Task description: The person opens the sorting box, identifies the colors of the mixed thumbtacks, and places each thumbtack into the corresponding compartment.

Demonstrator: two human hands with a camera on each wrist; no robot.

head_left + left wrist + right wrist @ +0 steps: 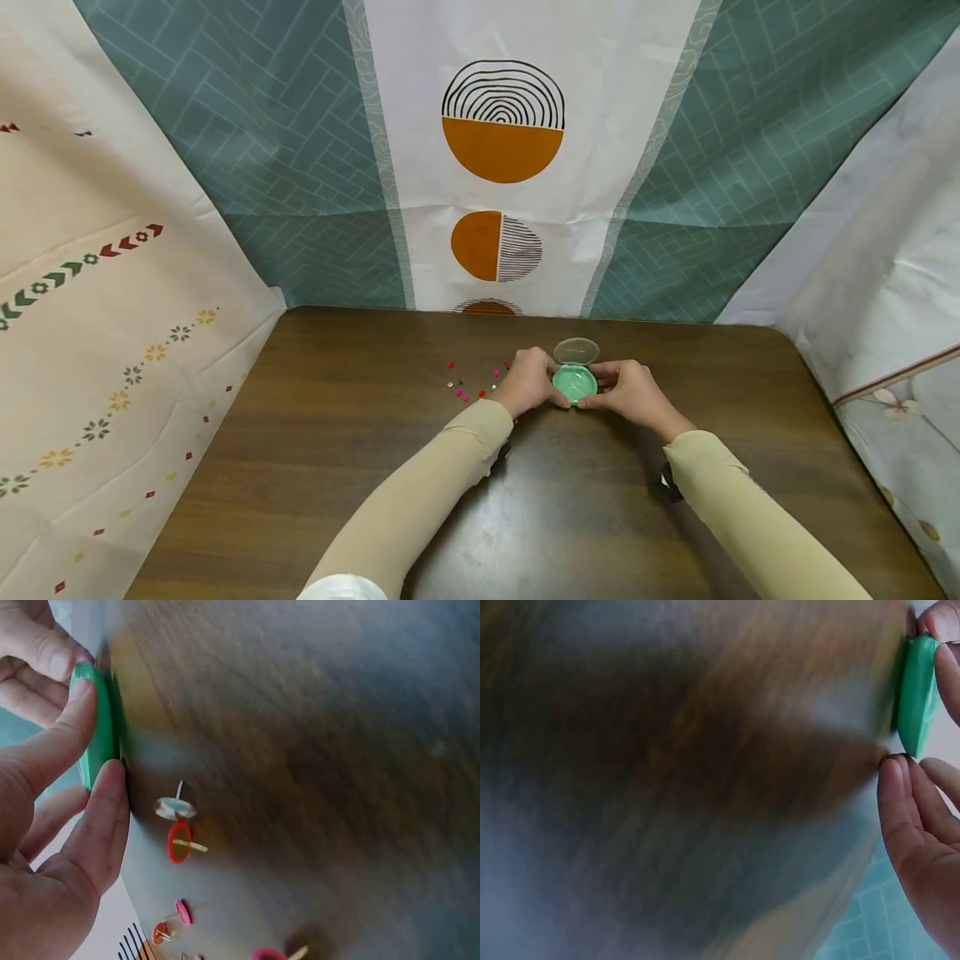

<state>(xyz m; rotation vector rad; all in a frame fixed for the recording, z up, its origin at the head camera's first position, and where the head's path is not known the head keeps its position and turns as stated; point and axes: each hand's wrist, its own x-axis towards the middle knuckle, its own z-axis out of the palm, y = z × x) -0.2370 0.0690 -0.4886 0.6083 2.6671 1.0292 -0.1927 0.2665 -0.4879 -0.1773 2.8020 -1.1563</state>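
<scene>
A small round green plastic case (pixel 574 384) sits on the table with its clear hinged lid (pixel 576 350) raised at the back. My left hand (pixel 528 382) holds its left side between thumb and fingers, and my right hand (pixel 632 392) holds the right side. Both thumbs meet near the front rim. Seen edge-on in the left wrist view, the green case (pixel 101 727) has fingers around it. No tacks show inside it. Left of my left hand lie scattered thumbtacks, among them a red thumbtack (pixel 178 841) and a white thumbtack (pixel 175 808), points upward or sideways.
The brown wooden table (pixel 360 450) spreads out in front and to both sides. A patterned cloth (pixel 495 192) hangs along its back edge. More printed cloth (pixel 112 333) lines the left side, and a pale cloth (pixel 885 333) the right.
</scene>
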